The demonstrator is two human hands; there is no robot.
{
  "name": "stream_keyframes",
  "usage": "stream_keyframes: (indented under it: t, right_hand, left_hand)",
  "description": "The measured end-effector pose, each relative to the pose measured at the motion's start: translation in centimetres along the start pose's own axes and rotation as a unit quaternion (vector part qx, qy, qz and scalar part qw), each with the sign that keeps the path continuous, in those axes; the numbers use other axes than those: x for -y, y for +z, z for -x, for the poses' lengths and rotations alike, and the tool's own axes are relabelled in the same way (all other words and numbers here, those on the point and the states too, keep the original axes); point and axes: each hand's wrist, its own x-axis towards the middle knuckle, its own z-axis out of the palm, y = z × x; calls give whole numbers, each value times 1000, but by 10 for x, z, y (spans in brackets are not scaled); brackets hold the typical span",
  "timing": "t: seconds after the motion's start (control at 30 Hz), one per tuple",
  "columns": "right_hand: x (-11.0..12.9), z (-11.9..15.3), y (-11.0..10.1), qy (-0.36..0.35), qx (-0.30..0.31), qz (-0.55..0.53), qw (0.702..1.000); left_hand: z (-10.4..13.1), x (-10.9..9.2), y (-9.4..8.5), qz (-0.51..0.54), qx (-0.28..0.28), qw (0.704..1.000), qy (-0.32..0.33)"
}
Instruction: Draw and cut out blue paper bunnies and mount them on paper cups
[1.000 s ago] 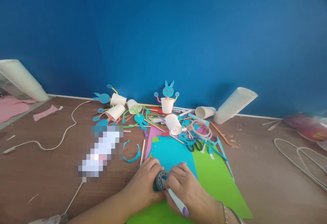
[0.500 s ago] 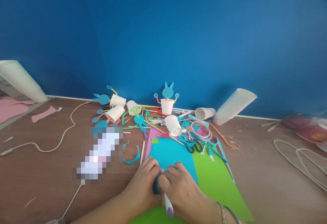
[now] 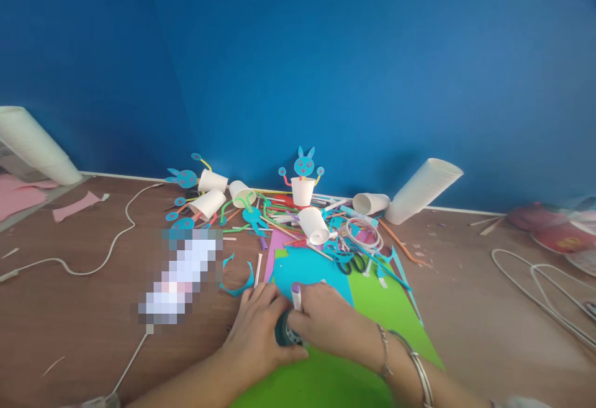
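My left hand [image 3: 261, 327] is closed around the side of a dark green round object [image 3: 282, 330], whose exact kind I cannot make out. My right hand [image 3: 333, 321] grips a white marker with a purple end [image 3: 297, 297]; that end points up and away from me, and the tip is hidden by the fingers. Both hands meet over the near edge of a blue paper sheet [image 3: 310, 268], which lies on a larger green sheet [image 3: 395, 327]. Just past my right hand lie scissors with dark handles [image 3: 351, 264].
A rabbit figure in a paper cup [image 3: 302, 192] stands by the blue wall. Similar figures, straws and a paper cup on its side [image 3: 313, 226] form a pile. A cup stack [image 3: 423, 192] leans right. Left are a pixelated bright object [image 3: 181, 281] and a white cable [image 3: 114, 253].
The marker has swung round: its purple end pointed toward me before and now points away. My right hand has turned and its forearm has shifted right. The left hand still holds the round object.
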Motion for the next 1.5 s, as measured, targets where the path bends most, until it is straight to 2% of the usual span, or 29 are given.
stream_keyframes:
  t: [0.13,0.27,0.53,0.73,0.83,0.87,0.93,0.97,1.0,1.07,1.1,1.3,1.4,1.5]
  right_hand:
    - [-11,4,9,18,-12,-114,993]
    - [-16,15,18,-16,-50,-164,985]
    - [-25,31,32,-123,-140,-77,979]
    - [-27,30,43,-216,-232,30,948]
    - [-23,31,44,-201,-236,29,950]
    - [-23,31,42,-176,-226,-4,958]
    - [-25,30,35,-93,-200,-134,966]
    - [-28,28,31,-39,-192,-230,953]
    - [-32,26,27,17,-192,-336,922]
    - [-41,20,22,106,-203,-491,841]
    - [-46,17,22,126,-207,-541,805]
    - [-66,6,31,142,-205,-730,636]
    - [-70,5,30,142,-191,-783,574]
    - [-73,3,28,134,-173,-823,525]
  left_hand:
    - [0,-1,-1,-2,6,1000,-5]
    - [0,-1,0,-6,9,1000,-2]
    - [2,2,3,4,-19,999,29]
    - [3,2,4,-9,-30,999,37]
    - [3,2,4,-13,-30,999,39]
    - [3,2,3,-13,-27,999,37]
    - [2,2,1,-13,-14,999,30]
    - [2,1,0,-13,-7,1000,27]
    - [2,0,-1,-14,-3,1000,26]
    - [1,-1,-2,-15,-5,999,32]
    - [1,-2,-2,-14,-10,999,36]
    - [-3,0,-3,62,-43,997,31]
    - [-9,3,-12,158,-83,984,-17]
    - [-14,3,-27,231,-102,966,-55]
